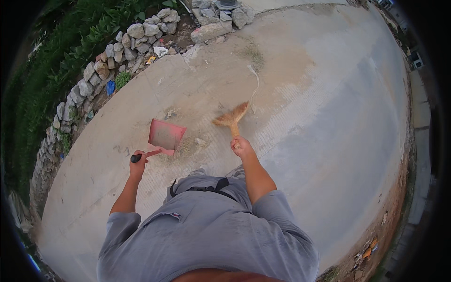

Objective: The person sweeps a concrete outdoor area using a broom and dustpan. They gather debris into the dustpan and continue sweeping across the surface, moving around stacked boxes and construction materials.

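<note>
My left hand (137, 163) is closed round the handle of a red dustpan (166, 135), near its black grip end. The pan rests on or just above the concrete, its inside dusty grey. In my right hand (241, 146) is the short handle of a straw hand broom (233, 117). Its bristles fan out ahead of the hand, to the right of the dustpan and apart from it; whether they touch the ground I cannot tell. Dry grass clippings (188, 146) lie scattered beside the dustpan, with a small pale scrap (200, 141) among them.
A stone wall (87, 88) curves along the left, with green plants (61, 61) behind it. A pale strip (256, 87) lies on the concrete ahead, near a patch of dry grass (254, 54). Blue litter (110, 88) sits by the stones. Rubbish (370, 249) lies along the right edge.
</note>
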Demonstrator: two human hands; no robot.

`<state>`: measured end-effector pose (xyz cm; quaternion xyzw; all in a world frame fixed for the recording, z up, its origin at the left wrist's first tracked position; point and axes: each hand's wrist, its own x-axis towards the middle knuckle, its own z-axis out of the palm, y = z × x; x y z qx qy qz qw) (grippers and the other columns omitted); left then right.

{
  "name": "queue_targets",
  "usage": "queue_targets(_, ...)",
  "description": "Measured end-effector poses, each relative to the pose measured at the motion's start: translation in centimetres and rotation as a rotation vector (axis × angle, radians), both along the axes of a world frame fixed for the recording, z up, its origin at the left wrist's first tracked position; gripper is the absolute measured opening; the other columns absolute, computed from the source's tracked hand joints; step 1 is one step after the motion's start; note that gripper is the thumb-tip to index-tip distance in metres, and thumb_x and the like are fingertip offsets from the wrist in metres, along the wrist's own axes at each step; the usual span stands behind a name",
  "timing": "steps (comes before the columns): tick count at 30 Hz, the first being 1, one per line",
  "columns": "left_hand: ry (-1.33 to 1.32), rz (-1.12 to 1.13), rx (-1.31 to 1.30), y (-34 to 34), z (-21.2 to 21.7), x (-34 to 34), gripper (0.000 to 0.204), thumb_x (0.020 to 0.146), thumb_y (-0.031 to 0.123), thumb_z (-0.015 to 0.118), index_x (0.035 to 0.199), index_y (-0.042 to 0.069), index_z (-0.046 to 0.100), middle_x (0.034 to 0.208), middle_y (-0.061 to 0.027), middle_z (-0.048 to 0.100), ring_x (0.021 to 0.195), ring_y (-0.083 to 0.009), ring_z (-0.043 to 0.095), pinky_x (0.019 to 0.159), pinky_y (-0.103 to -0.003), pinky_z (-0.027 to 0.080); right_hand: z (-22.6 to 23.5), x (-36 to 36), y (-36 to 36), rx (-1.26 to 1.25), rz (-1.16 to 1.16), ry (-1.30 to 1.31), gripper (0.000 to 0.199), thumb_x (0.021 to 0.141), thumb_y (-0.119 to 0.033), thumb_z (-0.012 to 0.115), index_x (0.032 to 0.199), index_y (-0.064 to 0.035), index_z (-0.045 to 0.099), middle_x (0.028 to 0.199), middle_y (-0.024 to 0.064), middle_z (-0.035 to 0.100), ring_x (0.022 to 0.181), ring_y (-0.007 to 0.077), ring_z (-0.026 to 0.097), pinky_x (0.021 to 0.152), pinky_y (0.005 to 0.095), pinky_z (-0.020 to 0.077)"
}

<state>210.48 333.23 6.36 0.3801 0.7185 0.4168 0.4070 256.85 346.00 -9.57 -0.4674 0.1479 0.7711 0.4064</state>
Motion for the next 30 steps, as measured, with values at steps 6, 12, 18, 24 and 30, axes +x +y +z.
queue_targets(6, 0.075, -0.047, -0.007, 14.1, -1.1, 8.1, 0.009, 0.089, 0.011, 0.057, 0.084, 0.004, 0.055, 0.077, -0.0025, 0.056, 0.066, -0.0120, 0.055, 0.062, -0.027, 0.047, 4.6, 10.6, 11.3, 0.211, 0.111, -0.362, 0.020, 0.077, 0.006, 0.052, 0.095, -0.0005, 0.046, 0.065, 0.0106, 0.050, 0.042, 0.0185, 0.047, 0.035, 0.0305, 0.0401)
queue_targets(12, -0.026, 0.044, 0.016, 28.9, -2.4, 18.8, 0.005, 0.087, 0.009, 0.056, 0.084, 0.005, 0.056, 0.079, -0.0036, 0.056, 0.065, -0.0129, 0.055, 0.059, -0.027, 0.048, 4.6, 27.7, 23.4, -0.005, 0.037, -0.410, 0.018, 0.073, 0.007, 0.054, 0.089, 0.0044, 0.047, 0.064, 0.0106, 0.048, 0.044, 0.0198, 0.050, 0.036, 0.0317, 0.0426)
queue_targets(18, -0.098, 0.045, -0.046, 40.8, -1.0, 30.5, 0.005, 0.085, 0.010, 0.058, 0.083, 0.006, 0.056, 0.078, -0.0033, 0.056, 0.063, -0.0127, 0.054, 0.058, -0.026, 0.049, 5.8, 42.4, 28.3, -0.199, -0.127, -0.364, 0.019, 0.075, 0.007, 0.056, 0.088, -0.0007, 0.046, 0.066, 0.0075, 0.049, 0.047, 0.0193, 0.051, 0.038, 0.0300, 0.0448)
queue_targets(24, -0.107, -0.036, -0.096, 57.5, -3.4, 39.9, 0.005, 0.083, 0.009, 0.060, 0.081, 0.006, 0.057, 0.077, -0.0030, 0.055, 0.066, -0.0130, 0.055, 0.057, -0.027, 0.051, 3.7, 53.3, 34.1, -0.305, -0.137, -0.447, 0.019, 0.075, 0.007, 0.057, 0.090, -0.0013, 0.047, 0.066, 0.0077, 0.050, 0.047, 0.0190, 0.052, 0.040, 0.0289, 0.0466)
queue_targets(30, -0.150, -0.121, -0.127, 75.9, -6.9, 49.6, 0.006, 0.084, 0.009, 0.059, 0.080, 0.006, 0.057, 0.072, -0.0023, 0.055, 0.062, -0.0118, 0.056, 0.056, -0.027, 0.050, 1.2, 63.7, 37.3, -0.499, -0.289, -0.412, 0.023, 0.075, 0.008, 0.059, 0.095, 0.0008, 0.049, 0.074, 0.0105, 0.053, 0.055, 0.0196, 0.055, 0.044, 0.0287, 0.0500)
